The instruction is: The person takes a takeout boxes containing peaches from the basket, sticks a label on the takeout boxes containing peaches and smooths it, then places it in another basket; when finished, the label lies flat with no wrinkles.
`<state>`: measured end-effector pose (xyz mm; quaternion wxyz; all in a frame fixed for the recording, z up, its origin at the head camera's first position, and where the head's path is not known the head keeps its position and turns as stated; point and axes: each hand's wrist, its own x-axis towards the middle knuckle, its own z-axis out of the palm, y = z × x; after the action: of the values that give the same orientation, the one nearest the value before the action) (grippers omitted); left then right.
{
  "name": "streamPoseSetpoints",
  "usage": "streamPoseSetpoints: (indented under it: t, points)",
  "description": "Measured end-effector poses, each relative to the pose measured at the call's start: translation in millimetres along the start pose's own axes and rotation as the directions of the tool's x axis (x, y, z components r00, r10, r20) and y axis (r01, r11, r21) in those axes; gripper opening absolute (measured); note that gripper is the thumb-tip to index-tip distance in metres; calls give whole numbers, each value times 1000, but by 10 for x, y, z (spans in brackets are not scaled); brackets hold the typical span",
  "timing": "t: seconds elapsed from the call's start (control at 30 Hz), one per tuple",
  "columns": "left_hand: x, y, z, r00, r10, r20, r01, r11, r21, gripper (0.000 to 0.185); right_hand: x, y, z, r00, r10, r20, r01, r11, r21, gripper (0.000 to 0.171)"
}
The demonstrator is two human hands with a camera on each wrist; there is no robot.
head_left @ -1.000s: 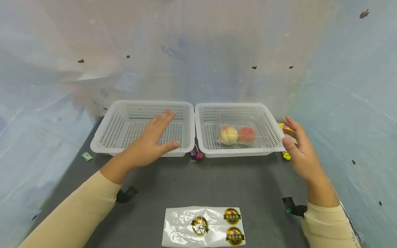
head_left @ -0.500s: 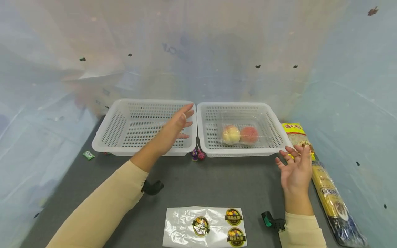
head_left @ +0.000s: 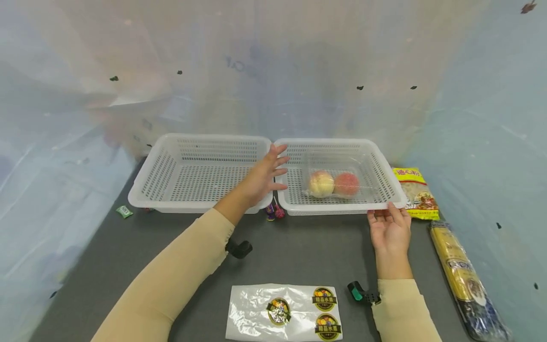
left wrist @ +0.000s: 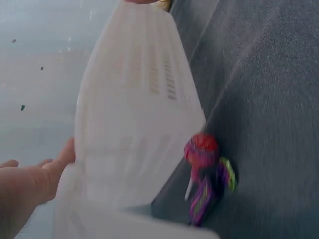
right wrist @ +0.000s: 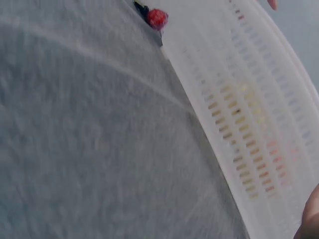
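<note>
The left hand is spread, fingers straight, hovering over the seam where two white perforated plastic baskets meet; its fingertips reach the left wall of the right-hand white basket, at about 9 o'clock on that basket's rim. Whether the fingers actually touch the wall cannot be told. The right hand lies palm up with relaxed, straight fingers whose tips meet the same basket's near rim at about 5 o'clock; its grip is loose and pinches nothing.

Inside that basket a clear plastic tray with two peaches, one pale yellow and one red, sits between the two hands, at 3 o'clock from the left hand and 11 o'clock from the right. The left-hand white basket stands just beside it.

On the dark grey surface, purple and red wrapped lollipops lie at the baskets' near corners. A yellow snack packet and a long yellow noodle packet lie at 3 o'clock, a clear bag with round fruit stickers at 6 o'clock.
</note>
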<state>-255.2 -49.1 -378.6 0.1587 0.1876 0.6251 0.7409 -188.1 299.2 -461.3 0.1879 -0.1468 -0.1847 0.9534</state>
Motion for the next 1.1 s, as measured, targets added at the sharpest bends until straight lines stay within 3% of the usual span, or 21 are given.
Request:
streamPoseSetpoints:
  t: [0.1, 0.23, 0.37, 0.53, 0.7, 0.83, 0.93, 1.1]
  points:
    - [67, -33, 110, 999, -25, 33, 26, 1000, -9, 131, 41, 15, -35, 998, -37, 47, 37, 999, -2, 42]
    - [164, -148, 270, 998, -50, 34, 52, 996, -66, 123, 49, -4, -126, 997, -45, 59, 47, 999, -28, 38]
    - [294, -267, 356, 996, -58, -66, 46, 985, -163, 105, 72, 33, -184, 995, -64, 77, 67, 997, -35, 33]
    - [500, -334, 396, 973, -95, -211, 34, 961, -274, 93, 114, 44, -208, 987, -103, 126, 112, 992, -64, 32]
    - [656, -371, 421, 956, -132, -261, 36, 938, -345, 96, 133, 30, -212, 982, -131, 138, 144, 986, -84, 31]
    - [706, -412, 502, 946, -145, -289, 45, 945, -324, 99, 126, 43, -216, 979, -141, 146, 154, 984, -88, 32]
    - [740, -447, 562, 929, -181, -322, 91, 957, -274, 101, 126, 57, -228, 979, -136, 154, 148, 987, -67, 33]
    - [817, -482, 605, 874, -308, -376, 227, 943, -245, 106, 147, 58, -245, 976, -139, 170, 154, 985, -76, 35]
